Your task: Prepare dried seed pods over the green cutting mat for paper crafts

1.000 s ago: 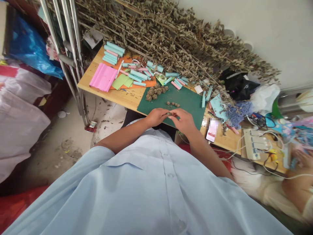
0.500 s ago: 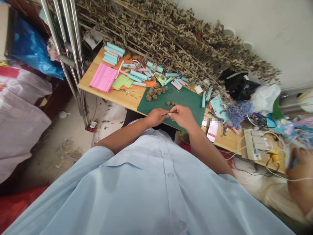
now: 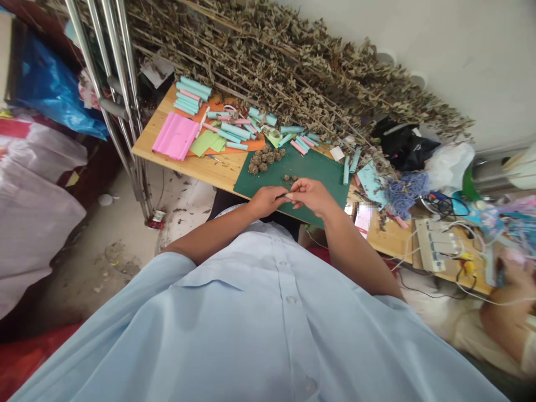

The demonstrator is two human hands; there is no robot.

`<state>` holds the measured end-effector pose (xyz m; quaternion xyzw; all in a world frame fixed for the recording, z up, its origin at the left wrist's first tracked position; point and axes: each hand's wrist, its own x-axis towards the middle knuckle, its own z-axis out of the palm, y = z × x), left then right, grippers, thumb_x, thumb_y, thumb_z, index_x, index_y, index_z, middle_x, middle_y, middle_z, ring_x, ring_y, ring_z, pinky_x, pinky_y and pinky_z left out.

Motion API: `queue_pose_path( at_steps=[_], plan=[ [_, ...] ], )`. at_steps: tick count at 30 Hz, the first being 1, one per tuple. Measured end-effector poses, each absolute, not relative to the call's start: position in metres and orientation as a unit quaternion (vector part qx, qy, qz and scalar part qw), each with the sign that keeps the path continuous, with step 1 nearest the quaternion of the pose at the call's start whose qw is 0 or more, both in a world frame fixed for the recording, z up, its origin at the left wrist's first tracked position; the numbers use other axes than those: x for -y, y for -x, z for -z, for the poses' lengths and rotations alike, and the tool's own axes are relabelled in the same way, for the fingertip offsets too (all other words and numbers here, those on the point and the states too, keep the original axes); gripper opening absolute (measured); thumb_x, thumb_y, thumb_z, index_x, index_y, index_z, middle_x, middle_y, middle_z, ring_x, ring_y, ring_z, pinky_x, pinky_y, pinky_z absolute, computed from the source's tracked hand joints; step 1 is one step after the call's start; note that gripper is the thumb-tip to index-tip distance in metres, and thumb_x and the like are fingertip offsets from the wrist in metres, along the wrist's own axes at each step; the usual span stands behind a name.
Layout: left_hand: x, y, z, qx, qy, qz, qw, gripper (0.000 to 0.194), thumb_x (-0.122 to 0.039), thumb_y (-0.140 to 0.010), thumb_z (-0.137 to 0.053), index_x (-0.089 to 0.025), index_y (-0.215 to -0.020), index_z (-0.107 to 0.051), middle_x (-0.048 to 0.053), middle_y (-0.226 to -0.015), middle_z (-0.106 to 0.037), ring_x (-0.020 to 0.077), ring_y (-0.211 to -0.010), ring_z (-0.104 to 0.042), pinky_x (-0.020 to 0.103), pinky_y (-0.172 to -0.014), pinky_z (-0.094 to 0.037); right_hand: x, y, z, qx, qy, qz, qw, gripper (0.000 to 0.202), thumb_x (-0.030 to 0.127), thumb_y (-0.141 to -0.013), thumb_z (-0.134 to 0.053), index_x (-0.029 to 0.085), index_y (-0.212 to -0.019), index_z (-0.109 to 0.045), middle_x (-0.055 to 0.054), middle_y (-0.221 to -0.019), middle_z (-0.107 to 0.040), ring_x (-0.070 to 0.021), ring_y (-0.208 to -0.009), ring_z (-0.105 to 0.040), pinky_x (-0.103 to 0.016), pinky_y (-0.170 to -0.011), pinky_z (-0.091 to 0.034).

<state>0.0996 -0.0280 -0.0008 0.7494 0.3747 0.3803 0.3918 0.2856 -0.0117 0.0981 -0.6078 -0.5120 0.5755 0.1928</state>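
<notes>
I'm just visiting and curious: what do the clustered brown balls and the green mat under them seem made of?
The brown balls look like dried plant matter, rough and dull, though soil or clay is possible. The green mat is probably plastic or rubber: flat, evenly coloured, matte.

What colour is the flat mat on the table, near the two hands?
The mat is dark green, best seen in the head view.

Metal crutches [image 3: 113,108] show at ten o'clock with crumpled blue plastic [image 3: 52,89] beside them, a black plastic bag [image 3: 412,151] lies at two, tangled blue yarn [image 3: 405,192] and a lit smartphone [image 3: 363,221] at three, and a pale power strip [image 3: 431,245] with cables between three and four.
</notes>
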Motion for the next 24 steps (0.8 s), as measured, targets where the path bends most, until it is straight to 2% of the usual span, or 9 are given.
queue_pose_path(
  at_steps=[3, 6, 9, 15, 20, 24],
  plan=[
    [0.028, -0.1, 0.001, -0.379, -0.754, -0.378, 0.381, 0.024, -0.034, -0.103, -0.061, -0.019, -0.105, -0.079, 0.006, -0.098, -0.08, 0.017, -0.091, -0.071, 0.026, -0.084, -0.052, 0.023, -0.291, -0.089, 0.544, 0.588, -0.549, 0.24, 0.048, 0.046, -0.061, -0.096, 0.021, -0.092, -0.07, 0.0, -0.076, -0.072, -0.0154, -0.067, -0.066, -0.029, -0.06, -0.061],
    [0.027, -0.099, -0.001, -0.386, -0.759, -0.368, 0.373, 0.022, -0.029, -0.101, -0.061, -0.018, -0.108, -0.079, 0.008, -0.104, -0.08, 0.0191, -0.096, -0.072, 0.029, -0.088, -0.053, 0.033, -0.295, -0.078, 0.594, 0.58, -0.485, 0.276, 0.046, 0.044, -0.064, -0.092, 0.022, -0.1, -0.072, -0.001, -0.088, -0.075, -0.0166, -0.075, -0.067, -0.035, -0.073, -0.062],
    [0.027, -0.097, -0.004, -0.389, -0.761, -0.357, 0.376, 0.021, -0.025, -0.1, -0.06, -0.017, -0.105, -0.079, 0.008, -0.1, -0.08, 0.0191, -0.094, -0.072, 0.029, -0.088, -0.053, 0.043, -0.293, -0.067, 0.636, 0.585, -0.416, 0.284, 0.039, 0.044, -0.071, -0.085, 0.022, -0.102, -0.074, -0.003, -0.091, -0.076, -0.0181, -0.079, -0.068, -0.038, -0.081, -0.059],
    [0.028, -0.096, -0.005, -0.386, -0.759, -0.359, 0.382, 0.021, -0.027, -0.101, -0.06, -0.016, -0.1, -0.078, 0.006, -0.092, -0.077, 0.0173, -0.088, -0.068, 0.027, -0.083, -0.051, 0.051, -0.285, -0.062, 0.665, 0.594, -0.328, 0.312, 0.024, 0.045, -0.084, -0.075, 0.024, -0.096, -0.077, -0.005, -0.097, -0.078, -0.0206, -0.086, -0.07, -0.039, -0.087, -0.058],
    [0.027, -0.096, -0.002, -0.38, -0.76, -0.361, 0.383, 0.021, -0.027, -0.102, -0.061, -0.015, -0.1, -0.078, 0.006, -0.092, -0.076, 0.0173, -0.087, -0.067, 0.027, -0.082, -0.049, 0.049, -0.282, -0.075, 0.675, 0.582, -0.327, 0.316, 0.019, 0.042, -0.085, -0.074, 0.024, -0.089, -0.079, -0.005, -0.096, -0.079, -0.0216, -0.087, -0.071, -0.039, -0.085, -0.058],
    [0.027, -0.096, 0.0, -0.377, -0.761, -0.365, 0.38, 0.024, -0.033, -0.103, -0.062, -0.016, -0.102, -0.079, 0.006, -0.092, -0.077, 0.0172, -0.086, -0.068, 0.027, -0.082, -0.05, 0.047, -0.281, -0.085, 0.686, 0.575, -0.331, 0.3, 0.019, 0.042, -0.085, -0.073, 0.024, -0.085, -0.081, -0.004, -0.09, -0.08, -0.0219, -0.086, -0.071, -0.038, -0.082, -0.057]
  ],
)
